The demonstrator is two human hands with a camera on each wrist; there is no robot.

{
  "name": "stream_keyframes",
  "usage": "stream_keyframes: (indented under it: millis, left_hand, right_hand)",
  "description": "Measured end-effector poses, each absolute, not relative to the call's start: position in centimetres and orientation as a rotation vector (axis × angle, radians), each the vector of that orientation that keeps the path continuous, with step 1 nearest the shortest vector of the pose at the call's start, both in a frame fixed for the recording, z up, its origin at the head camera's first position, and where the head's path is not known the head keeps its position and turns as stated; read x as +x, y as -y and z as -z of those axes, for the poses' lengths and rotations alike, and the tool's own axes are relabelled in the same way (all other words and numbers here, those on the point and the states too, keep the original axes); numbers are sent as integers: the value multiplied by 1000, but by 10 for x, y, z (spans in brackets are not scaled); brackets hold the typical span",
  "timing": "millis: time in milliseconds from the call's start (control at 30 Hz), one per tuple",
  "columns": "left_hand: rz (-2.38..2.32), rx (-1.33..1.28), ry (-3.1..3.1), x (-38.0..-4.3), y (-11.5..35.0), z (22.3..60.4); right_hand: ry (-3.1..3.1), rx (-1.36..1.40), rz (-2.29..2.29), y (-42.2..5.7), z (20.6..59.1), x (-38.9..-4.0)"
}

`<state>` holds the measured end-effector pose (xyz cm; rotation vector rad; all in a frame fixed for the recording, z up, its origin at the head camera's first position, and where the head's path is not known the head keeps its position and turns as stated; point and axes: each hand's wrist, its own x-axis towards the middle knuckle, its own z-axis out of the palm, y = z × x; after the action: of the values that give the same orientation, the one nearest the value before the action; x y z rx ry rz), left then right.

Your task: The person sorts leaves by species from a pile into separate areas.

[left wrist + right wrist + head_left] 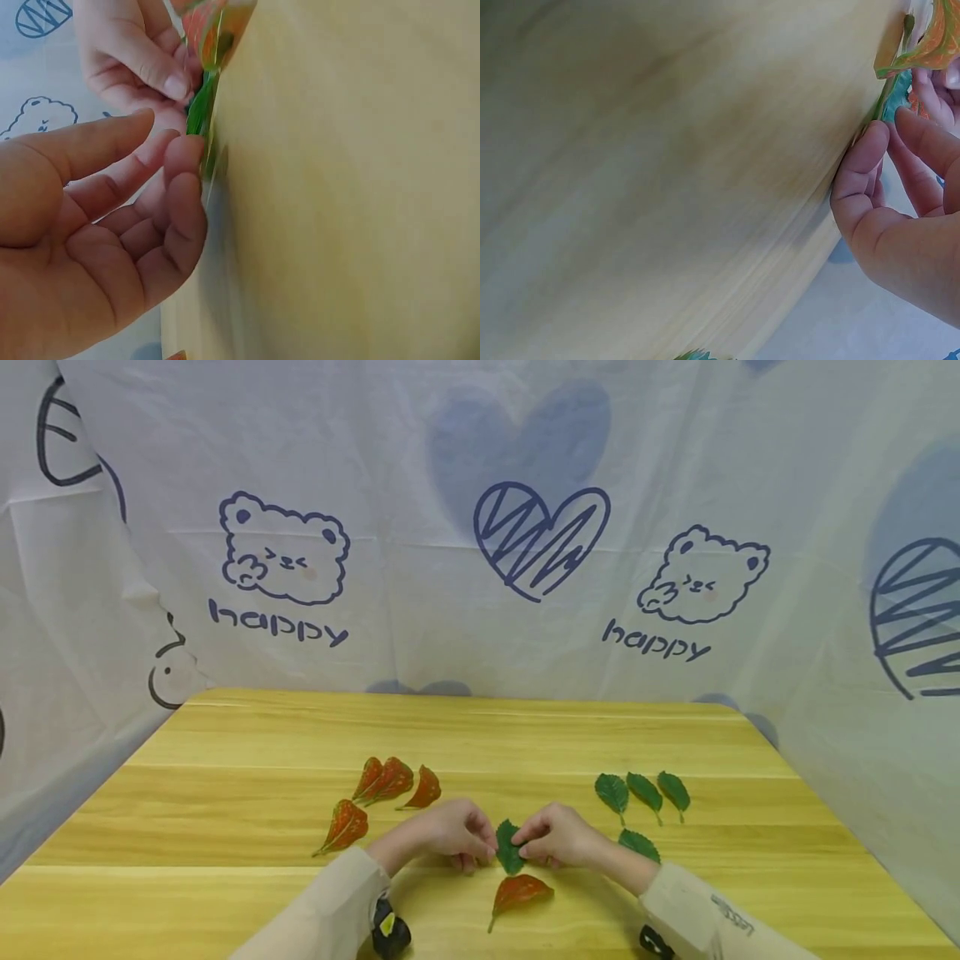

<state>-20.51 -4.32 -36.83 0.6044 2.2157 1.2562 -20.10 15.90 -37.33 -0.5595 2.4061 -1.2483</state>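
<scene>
A green leaf [510, 847] with a toothed edge lies on the table between the two hands. My left hand [459, 835] is at its left side, fingers loosely bent; in the left wrist view the thumb stands apart from the other fingers, and the fingertips come close to the leaf. From the right, my right hand [561, 837] touches the leaf's edge with its fingertips, thumb and forefinger somewhat apart in the right wrist view. Just below the green leaf, towards me, lies a red leaf [521, 893], its stem pointing down and left.
Several red leaves [393, 778] lie on the left of the wooden table [225, 810]. On the right are several green leaves [643, 790], one [640, 845] partly behind my right forearm. A white printed cloth [420, 610] hangs behind the table.
</scene>
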Motion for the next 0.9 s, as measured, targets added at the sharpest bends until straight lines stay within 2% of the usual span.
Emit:
stream_keyframes:
  millis: [900]
  left_hand:
    - [-1416, 463, -1901, -186, 43, 374]
  right_hand:
    - [-2409, -590, 1225, -160, 375, -202]
